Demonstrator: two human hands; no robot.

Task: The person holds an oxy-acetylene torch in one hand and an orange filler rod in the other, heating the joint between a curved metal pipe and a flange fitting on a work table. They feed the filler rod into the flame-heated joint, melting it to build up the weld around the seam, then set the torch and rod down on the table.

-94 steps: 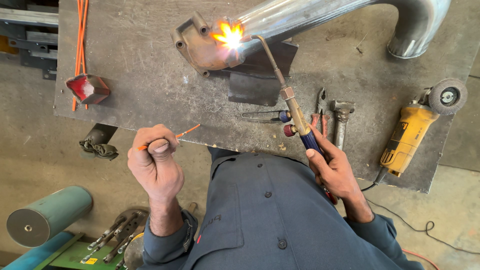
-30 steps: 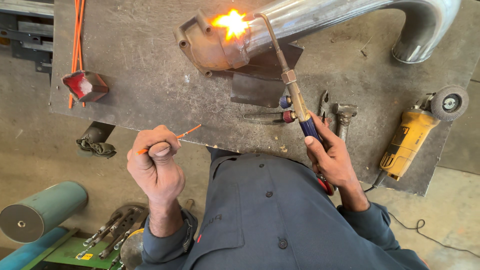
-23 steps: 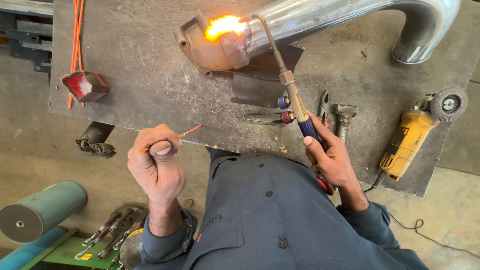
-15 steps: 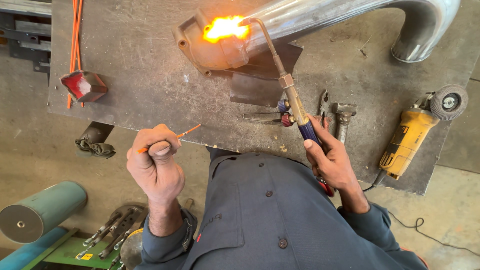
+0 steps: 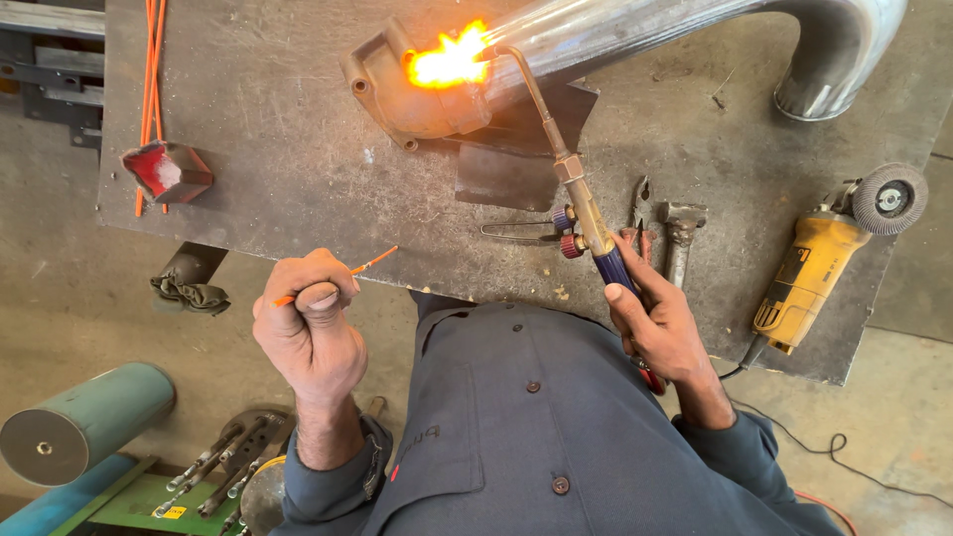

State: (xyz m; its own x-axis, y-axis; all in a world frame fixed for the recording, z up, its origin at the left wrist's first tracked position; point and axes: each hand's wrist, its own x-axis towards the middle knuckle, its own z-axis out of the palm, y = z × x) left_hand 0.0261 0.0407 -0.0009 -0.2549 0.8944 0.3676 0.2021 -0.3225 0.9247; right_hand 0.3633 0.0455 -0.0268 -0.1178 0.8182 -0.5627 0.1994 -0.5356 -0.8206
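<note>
Filler rod (image 5: pixel 338 279), thin and orange, sits pinched in the left hand (image 5: pixel 308 323), held back off the worktop (image 5: pixel 298 179) as if kept ready. Further right, the right hand (image 5: pixel 663 328) grips the torch (image 5: pixel 586 223), flame (image 5: pixel 447 65) playing where flange (image 5: pixel 397 94) meets steel pipe (image 5: pixel 695 25).

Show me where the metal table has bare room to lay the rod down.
Bare table lies between the red tray and the heated flange. Crowded near the right hand: torch, pliers, grinder.
</note>
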